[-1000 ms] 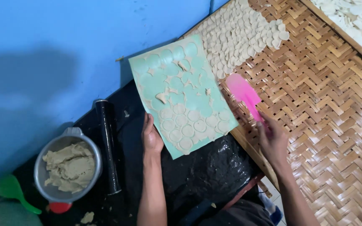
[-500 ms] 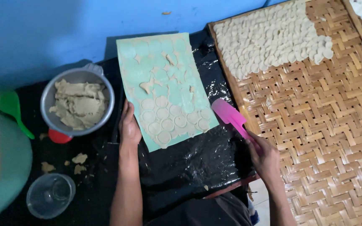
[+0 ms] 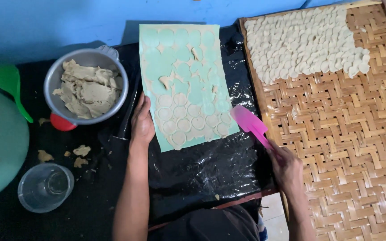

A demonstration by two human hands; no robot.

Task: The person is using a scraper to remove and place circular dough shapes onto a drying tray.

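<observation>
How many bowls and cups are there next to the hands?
2: a metal bowl of dough scraps beyond the left hand, and a clear plastic cup, empty, nearer on the left.

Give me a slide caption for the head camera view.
Left hand steadies a green sheet of cut dough rounds while right hand holds a pink spatula.

Bare black plastic sheet point(image 3: 202, 172) between the forearms gives open room below the pale green board point(image 3: 186, 85) with cut dough rounds. Left hand point(image 3: 142, 122) blocks the board's left edge; just left of it the metal bowl of dough scraps point(image 3: 86, 87) crowds that side. Right hand point(image 3: 287, 167) and pink plastic spatula point(image 3: 250, 124) fill the gap toward the woven bamboo tray point(image 3: 349, 147), whose lower weave is bare; white dough discs point(image 3: 309, 42) cover its top. Clear plastic cup point(image 3: 45, 187) sits lower left.
</observation>
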